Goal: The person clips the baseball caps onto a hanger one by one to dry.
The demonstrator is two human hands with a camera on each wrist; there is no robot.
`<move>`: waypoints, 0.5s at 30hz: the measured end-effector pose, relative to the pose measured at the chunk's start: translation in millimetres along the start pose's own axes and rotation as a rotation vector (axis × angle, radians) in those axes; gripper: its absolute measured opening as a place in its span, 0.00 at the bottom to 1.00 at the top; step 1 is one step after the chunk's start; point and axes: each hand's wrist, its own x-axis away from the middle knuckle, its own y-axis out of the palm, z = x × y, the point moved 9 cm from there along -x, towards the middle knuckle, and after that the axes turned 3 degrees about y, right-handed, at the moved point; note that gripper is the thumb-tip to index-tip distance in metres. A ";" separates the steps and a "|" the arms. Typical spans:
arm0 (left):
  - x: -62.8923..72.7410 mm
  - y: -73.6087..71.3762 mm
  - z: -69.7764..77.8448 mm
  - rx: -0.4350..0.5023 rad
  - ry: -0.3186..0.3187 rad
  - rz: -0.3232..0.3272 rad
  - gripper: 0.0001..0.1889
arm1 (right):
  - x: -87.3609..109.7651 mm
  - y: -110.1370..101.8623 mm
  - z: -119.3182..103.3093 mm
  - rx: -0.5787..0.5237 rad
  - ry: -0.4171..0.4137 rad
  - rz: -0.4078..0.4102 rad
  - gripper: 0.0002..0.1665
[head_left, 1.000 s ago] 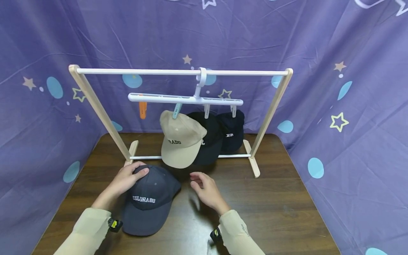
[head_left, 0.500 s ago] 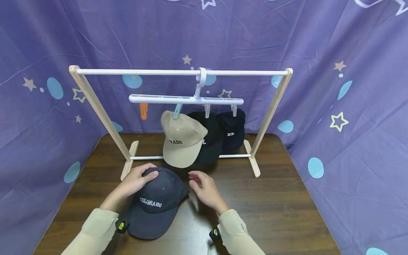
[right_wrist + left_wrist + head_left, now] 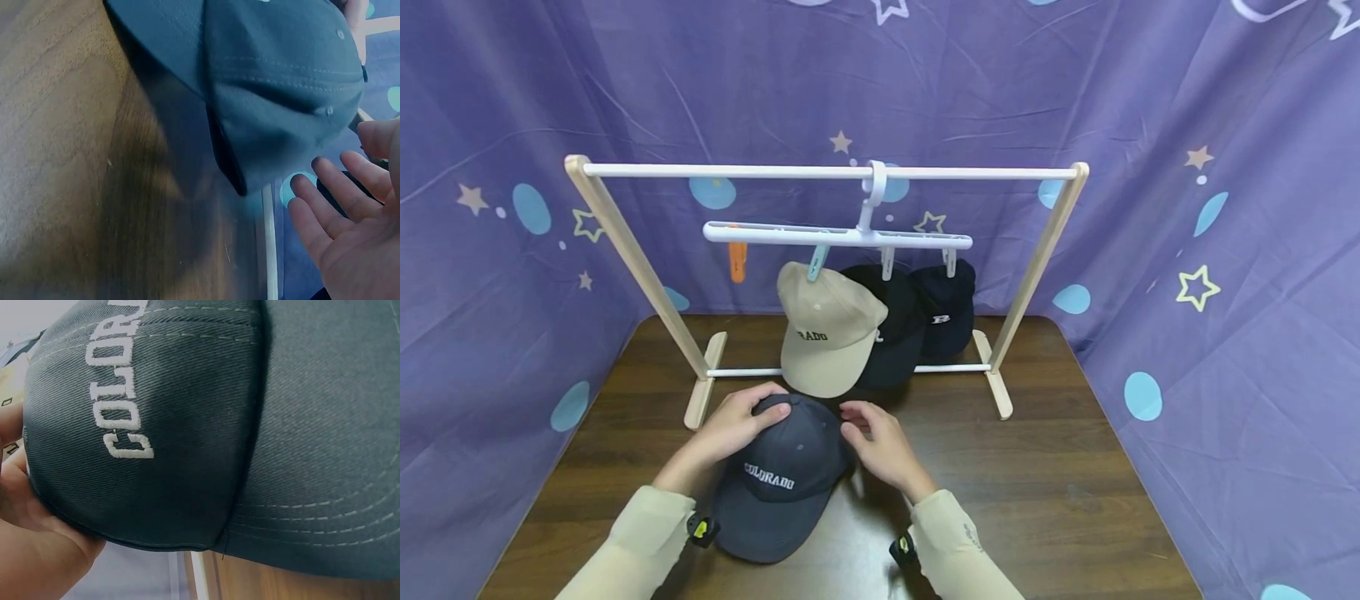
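My left hand [image 3: 735, 427] grips a dark grey baseball cap [image 3: 792, 457] at the back of its crown, thumb on top and fingers behind. White COLORADO lettering runs across the cap's front, and its brim points down toward me. In the left wrist view the lettered crown [image 3: 181, 425] fills the middle, with the left hand [image 3: 44, 544] cupping its edge. My right hand [image 3: 880, 442] is at the cap's right side, fingers loosely bent and holding nothing. In the right wrist view, the fingers of the right hand [image 3: 350, 231] spread right beside the crown.
Behind the hands stands a wooden rack [image 3: 1036, 267] with a white clip hanger [image 3: 838, 237] on its rail. A beige cap [image 3: 823, 333], a black cap [image 3: 891, 342] and a navy cap [image 3: 947, 321] hang from clips. An orange clip [image 3: 737, 262] at the left holds nothing.
My left hand has carried the dark grey cap to the right, close up to the right hand. The right hand has stayed almost still.
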 end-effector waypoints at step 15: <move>-5.2 8.1 23.5 0.060 0.088 -0.020 0.10 | -3.1 1.3 -8.8 0.002 0.031 0.027 0.21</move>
